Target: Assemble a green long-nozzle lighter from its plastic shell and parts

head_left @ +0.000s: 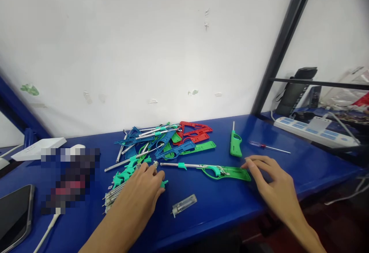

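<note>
White wall behind, blue bench (219, 207) in front, and parts are spread right across it. Left hand (144, 191) is down on a bundle of metal tubes (113, 197) with teal collars, fingers curled loosely over them; whether it actually grips any, I cannot tell. Right hand (273, 182) lies flat and open, holding nothing, fingertips touching the butt end of a half-built green lighter (213, 169) that stretches across the bench between the two hands, its metal nozzle pointing left. That looks like steadying it from the handle end. Just behind sits the pile of coloured shells (170, 141), blue, red and green, heaped within easy reach. A finished green lighter (235, 143) stands apart to the right, and a red-handled screwdriver (268, 146) lies near it. One clear fuel cartridge (184, 204) rests alone at the front edge. Far left, a phone (14, 214) lies face up.
</note>
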### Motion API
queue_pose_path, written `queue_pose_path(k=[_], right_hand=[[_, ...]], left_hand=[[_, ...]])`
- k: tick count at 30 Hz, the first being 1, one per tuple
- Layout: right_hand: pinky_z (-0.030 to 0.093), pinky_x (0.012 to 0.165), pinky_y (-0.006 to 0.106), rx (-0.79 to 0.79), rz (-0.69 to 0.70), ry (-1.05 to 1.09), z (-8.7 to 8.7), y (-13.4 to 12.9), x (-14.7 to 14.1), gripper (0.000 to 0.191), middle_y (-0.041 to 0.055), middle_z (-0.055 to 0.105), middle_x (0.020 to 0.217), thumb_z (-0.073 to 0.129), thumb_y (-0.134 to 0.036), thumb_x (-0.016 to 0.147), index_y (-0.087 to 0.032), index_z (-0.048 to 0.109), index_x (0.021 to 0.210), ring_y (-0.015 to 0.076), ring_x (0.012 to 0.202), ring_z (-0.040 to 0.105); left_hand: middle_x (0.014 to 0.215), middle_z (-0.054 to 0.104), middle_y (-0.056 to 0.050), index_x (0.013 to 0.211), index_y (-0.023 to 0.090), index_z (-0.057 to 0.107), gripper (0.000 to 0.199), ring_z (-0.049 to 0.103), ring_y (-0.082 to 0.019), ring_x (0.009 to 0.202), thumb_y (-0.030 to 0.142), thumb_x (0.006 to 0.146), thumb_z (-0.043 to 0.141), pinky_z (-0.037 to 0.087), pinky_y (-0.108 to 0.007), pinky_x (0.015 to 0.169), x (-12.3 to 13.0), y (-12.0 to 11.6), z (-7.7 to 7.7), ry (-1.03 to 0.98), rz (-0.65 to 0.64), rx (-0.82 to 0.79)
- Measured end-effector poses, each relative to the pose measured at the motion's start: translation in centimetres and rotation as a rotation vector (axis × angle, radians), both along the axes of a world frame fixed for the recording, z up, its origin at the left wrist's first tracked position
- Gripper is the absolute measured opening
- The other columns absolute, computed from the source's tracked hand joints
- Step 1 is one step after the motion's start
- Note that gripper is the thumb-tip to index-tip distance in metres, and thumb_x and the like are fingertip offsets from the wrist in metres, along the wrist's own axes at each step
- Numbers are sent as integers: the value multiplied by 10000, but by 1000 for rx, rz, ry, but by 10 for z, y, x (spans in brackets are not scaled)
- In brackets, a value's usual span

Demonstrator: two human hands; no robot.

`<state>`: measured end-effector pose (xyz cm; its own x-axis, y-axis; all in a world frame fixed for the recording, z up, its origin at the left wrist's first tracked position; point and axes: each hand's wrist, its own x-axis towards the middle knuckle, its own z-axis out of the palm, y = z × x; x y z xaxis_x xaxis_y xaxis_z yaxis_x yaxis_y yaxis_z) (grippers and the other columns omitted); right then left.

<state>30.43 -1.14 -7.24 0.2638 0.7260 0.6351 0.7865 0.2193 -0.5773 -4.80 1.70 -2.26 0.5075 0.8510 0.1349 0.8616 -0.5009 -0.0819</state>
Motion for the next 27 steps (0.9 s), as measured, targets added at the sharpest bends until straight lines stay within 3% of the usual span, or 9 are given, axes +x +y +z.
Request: queue_pose_path(k=[4,9,15,21,27], right_hand=[[457,944,371,-4,1,11,0,0,0,335,0,722,1038,565,-522,1000,-301,746,826,236,1037,649],[468,935,412,-27,-7,21,1,1,-2,358,26,736,1007,542,-550,995,-285,742,860,271,1032,652],[532,845,390,-57,-19,53,2,1,0,379,35,757,1070,537,-582,984,-273,755,1006,267,965,697],[525,928,374,-78,-39,65,0,-1,6,419,17,763,1083,471,-589,1013,-281,755,1009,260,1062,701],[535,859,384,-90,-64,36,-7,2,8,414,17,761,1077,499,-614,964,-293,761,973,276,1037,707]], left_hand=[[1118,719,-111,1107,208,743,237,613,-347,1089,195,1027,520,493,-544,969,4,2,6,-3,-26,-15],[1163,701,-133,1170,196,728,275,599,-351,1121,187,1034,490,500,-546,966,14,4,19,-47,-65,-65],[1230,670,-103,1274,237,671,291,598,-322,1154,223,1028,517,481,-549,1020,13,0,18,-162,-113,-109],[1195,697,-85,1204,267,705,235,625,-320,1138,327,1017,574,485,-527,1006,13,-3,18,-215,-64,-172],[1221,719,-41,1205,305,699,286,646,-256,1130,363,1066,457,460,-402,972,-10,-1,30,-321,-64,-179]])
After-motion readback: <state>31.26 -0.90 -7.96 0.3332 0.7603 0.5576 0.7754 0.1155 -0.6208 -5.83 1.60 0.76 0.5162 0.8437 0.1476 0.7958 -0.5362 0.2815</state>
